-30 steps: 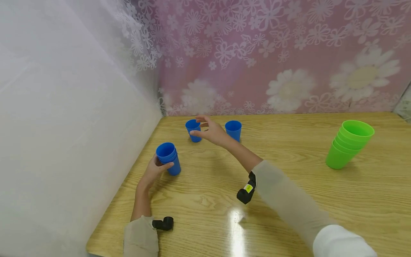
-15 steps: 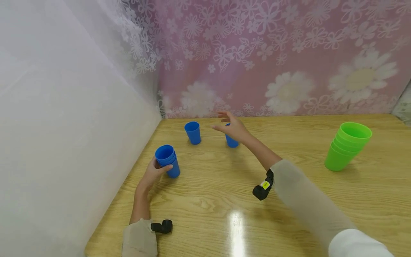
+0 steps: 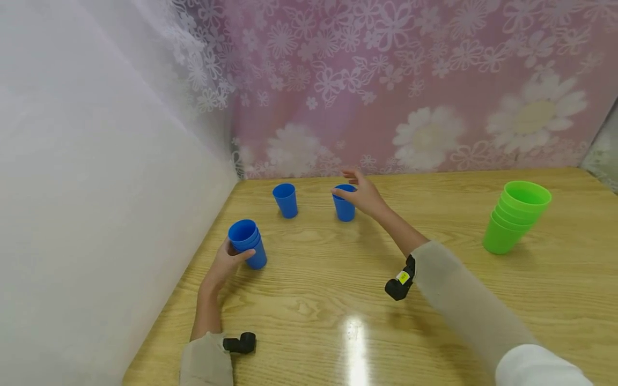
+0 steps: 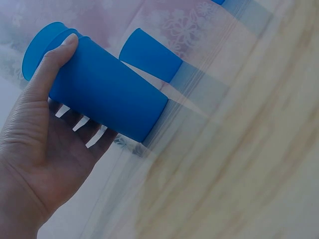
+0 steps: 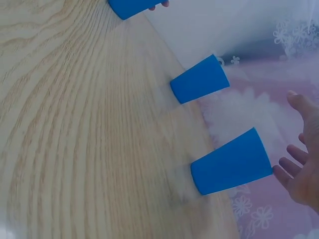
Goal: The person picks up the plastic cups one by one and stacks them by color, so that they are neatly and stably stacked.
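My left hand (image 3: 226,265) grips a stack of nested blue cups (image 3: 257,257) standing upright at the left of the table. Seen from the left wrist, the thumb lies across the rims of the stack (image 4: 114,94) and the fingers reach round behind it. At the back, my right hand (image 3: 365,197) is spread above and beside a single blue cup (image 3: 345,210). In the right wrist view its fingers are loosely extended by that cup's rim; whether one fingertip touches it I cannot tell. Another single blue cup (image 3: 287,205) stands to the left of it.
A tall stack of green cups (image 3: 512,225) stands toward the right of the wooden table (image 3: 309,300). Behind the table hangs a pink flowered curtain (image 3: 338,123), and a white sheet (image 3: 120,187) runs along the left side.
My right hand has moved right, away from the far-left blue cup to the other single cup, then lowered slightly toward its rim. The left hand stays on its stack.
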{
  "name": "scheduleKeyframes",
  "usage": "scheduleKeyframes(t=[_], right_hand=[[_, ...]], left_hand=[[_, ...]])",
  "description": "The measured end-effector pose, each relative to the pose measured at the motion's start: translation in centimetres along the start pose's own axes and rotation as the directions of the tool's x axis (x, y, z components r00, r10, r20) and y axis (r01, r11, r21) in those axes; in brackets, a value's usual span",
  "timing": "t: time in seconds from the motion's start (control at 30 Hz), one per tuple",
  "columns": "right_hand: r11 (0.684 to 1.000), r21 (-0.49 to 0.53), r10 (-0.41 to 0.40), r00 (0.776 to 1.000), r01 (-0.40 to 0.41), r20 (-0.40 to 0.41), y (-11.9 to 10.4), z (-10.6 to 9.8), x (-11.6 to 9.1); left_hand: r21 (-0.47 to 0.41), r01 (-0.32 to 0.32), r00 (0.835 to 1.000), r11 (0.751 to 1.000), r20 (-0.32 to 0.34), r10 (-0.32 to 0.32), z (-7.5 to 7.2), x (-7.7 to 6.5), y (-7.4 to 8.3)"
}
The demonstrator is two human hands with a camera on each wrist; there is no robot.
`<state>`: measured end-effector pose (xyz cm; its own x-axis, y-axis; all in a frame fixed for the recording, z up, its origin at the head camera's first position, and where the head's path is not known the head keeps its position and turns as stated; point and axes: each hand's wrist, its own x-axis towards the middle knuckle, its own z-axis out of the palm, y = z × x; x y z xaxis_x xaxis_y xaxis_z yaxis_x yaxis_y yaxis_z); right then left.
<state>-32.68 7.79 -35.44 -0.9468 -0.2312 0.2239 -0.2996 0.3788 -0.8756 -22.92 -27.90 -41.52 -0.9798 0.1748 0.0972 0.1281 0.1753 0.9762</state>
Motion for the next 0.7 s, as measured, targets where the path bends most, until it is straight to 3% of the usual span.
scheduleKeyframes(t=[0.27, 0.5, 0.7], right_hand=[[1.0, 0.0, 0.013, 0.998, -0.013, -0.061, 0.5, 0.2, -0.3], [1.0, 0.004, -0.011, 0.996, 0.012, -0.093, 1.0, 0.2, -0.3], [0.997, -0.072, 0.029, 0.999, -0.031, -0.018, 2.2, 0.3, -0.2]], left_hand=[[0.041, -0.098, 0.995, 0.994, 0.013, 0.098, 0.1, -0.2, -0.3], [0.005, -0.021, 1.0, 1.0, 0.006, 0.021, 0.0, 0.0, 0.0], [-0.004, -0.018, 1.0, 1.0, 0.008, 0.018, 0.0, 0.0, 0.1]])
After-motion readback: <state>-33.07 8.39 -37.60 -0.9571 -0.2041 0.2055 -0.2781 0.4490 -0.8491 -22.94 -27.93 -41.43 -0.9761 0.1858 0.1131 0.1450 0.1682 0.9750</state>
